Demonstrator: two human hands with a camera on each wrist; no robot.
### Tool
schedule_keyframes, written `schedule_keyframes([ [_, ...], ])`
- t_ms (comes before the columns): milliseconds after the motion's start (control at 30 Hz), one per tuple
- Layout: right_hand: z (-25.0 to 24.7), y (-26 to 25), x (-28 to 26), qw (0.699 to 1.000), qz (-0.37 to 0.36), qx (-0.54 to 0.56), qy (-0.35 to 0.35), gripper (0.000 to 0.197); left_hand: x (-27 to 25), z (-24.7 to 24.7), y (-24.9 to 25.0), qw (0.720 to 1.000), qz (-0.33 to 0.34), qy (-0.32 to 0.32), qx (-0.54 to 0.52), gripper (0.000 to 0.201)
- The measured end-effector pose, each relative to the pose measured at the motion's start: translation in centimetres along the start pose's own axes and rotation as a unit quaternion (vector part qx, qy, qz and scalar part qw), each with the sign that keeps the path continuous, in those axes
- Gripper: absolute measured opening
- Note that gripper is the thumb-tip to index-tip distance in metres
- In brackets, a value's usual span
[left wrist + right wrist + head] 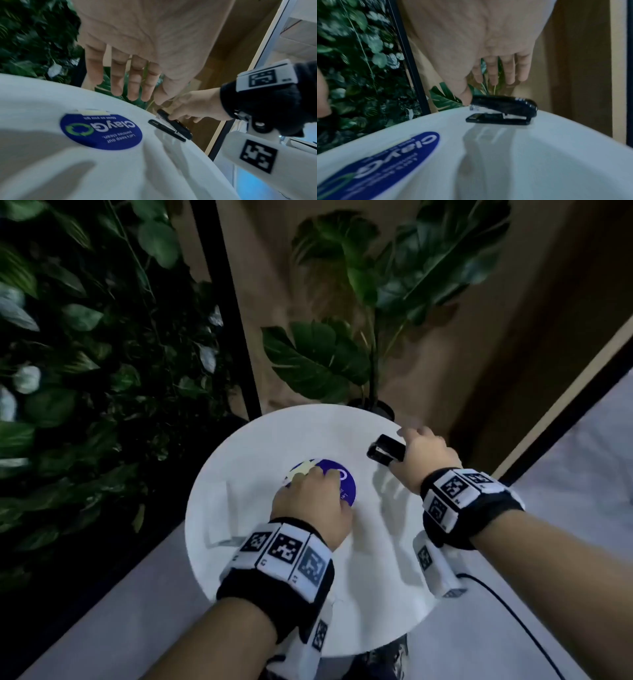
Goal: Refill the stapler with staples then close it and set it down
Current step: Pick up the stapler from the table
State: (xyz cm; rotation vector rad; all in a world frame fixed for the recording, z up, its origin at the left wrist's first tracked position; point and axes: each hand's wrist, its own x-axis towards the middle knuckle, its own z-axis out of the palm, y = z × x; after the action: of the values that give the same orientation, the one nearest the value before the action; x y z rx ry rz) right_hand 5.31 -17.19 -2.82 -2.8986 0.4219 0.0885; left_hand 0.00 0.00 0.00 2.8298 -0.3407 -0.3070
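**Stapler at far right of round table; right hand on it, left hand over blue sticker**

The stapler [385, 449] is black and sits on the white round table [359, 587], near the far right edge. Its base lies flat on the tabletop; the top arm is angled slightly upward at the nose end. The right hand [423, 458] reaches over its rear end. The thumb touches the top arm and the other fingers are straight and spread beyond the stapler; a full grip cannot be confirmed. The left hand [313, 501] hovers above the blue round sticker [101, 132] at the table's centre, fingers extended and held loosely side by side, holding nothing. A strip of pale tape [92, 111] lies at the sticker's far edge. Leafy plants [325, 361] stand behind the table.
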Motion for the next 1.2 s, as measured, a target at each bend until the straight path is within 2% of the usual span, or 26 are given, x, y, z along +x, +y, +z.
schedule_keyframes([
  [100,1.9,0.4,2.2,0.999,0.009,-0.037,-0.033,0.06,2.5,1.6,0.3,1.0,0.007,-0.014,0.009,0.031],
  [167,2.9,0.5,3.1,0.998,0.009,-0.038,-0.047,0.055,3.7,2.3,0.4,1.0,0.015,-0.006,0.016,0.032],
  [300,4.1,1.3,4.1,0.999,0.018,-0.018,-0.027,0.041,4.9,3.5,0.7,0.999,0.022,0.009,0.039,0.035],
  [433,4.5,1.5,4.1,1.0,0.007,0.001,-0.009,0.04,5.4,3.9,0.9,0.999,0.021,0.01,0.035,0.033],
  [533,4.0,1.4,3.4,0.999,0.002,0.048,-0.002,0.034,5.7,3.6,1.1,1.0,-0.001,-0.021,-0.012,0.035],
  [633,2.7,0.8,1.5,0.985,-0.022,0.17,-0.005,0.033,5.4,3.1,1.2,0.994,-0.038,-0.002,-0.104,0.041],
  [700,1.6,0.3,-0.5,0.96,-0.06,0.273,-0.019,0.026,5.2,2.5,0.9,0.97,-0.076,0.03,-0.231,0.048],
  [766,0.6,-0.4,-2.9,0.923,-0.095,0.371,-0.033,0.011,4.4,1.5,0.6,0.917,-0.074,0.038,-0.39,0.053],
  [800,0.2,-0.9,-4.2,0.899,-0.098,0.425,-0.044,0.003,3.8,0.9,0.5,0.892,-0.057,0.038,-0.446,0.05],
  [900,-0.3,-1.9,-7.3,0.817,-0.09,0.563,-0.083,0.013,1.7,-0.8,0.2,0.832,-0.004,0.03,-0.554,0.018],
  [933,-0.4,-2.2,-8.1,0.793,-0.088,0.596,-0.091,0.017,1.1,-1.1,0.0,0.818,0.012,0.028,-0.574,0.017],
  [966,-0.2,-2.5,-8.7,0.768,-0.086,0.626,-0.1,0.021,0.5,-1.5,-0.1,0.81,0.027,0.026,-0.586,0.022],
  [1033,0.1,-3.2,-9.6,0.726,-0.072,0.674,-0.113,0.028,-0.3,-2.0,-0.3,0.818,0.05,0.029,-0.572,0.027],
  [1099,0.2,-3.8,-10.3,0.703,-0.052,0.7,-0.115,0.031,-0.8,-2.6,-0.4,0.833,0.07,0.034,-0.548,0.028],
  [1199,0.5,-4.7,-11.0,0.669,-0.032,0.735,-0.104,0.032,-1.2,-3.2,-0.3,0.836,0.089,0.051,-0.539,0.03],
])
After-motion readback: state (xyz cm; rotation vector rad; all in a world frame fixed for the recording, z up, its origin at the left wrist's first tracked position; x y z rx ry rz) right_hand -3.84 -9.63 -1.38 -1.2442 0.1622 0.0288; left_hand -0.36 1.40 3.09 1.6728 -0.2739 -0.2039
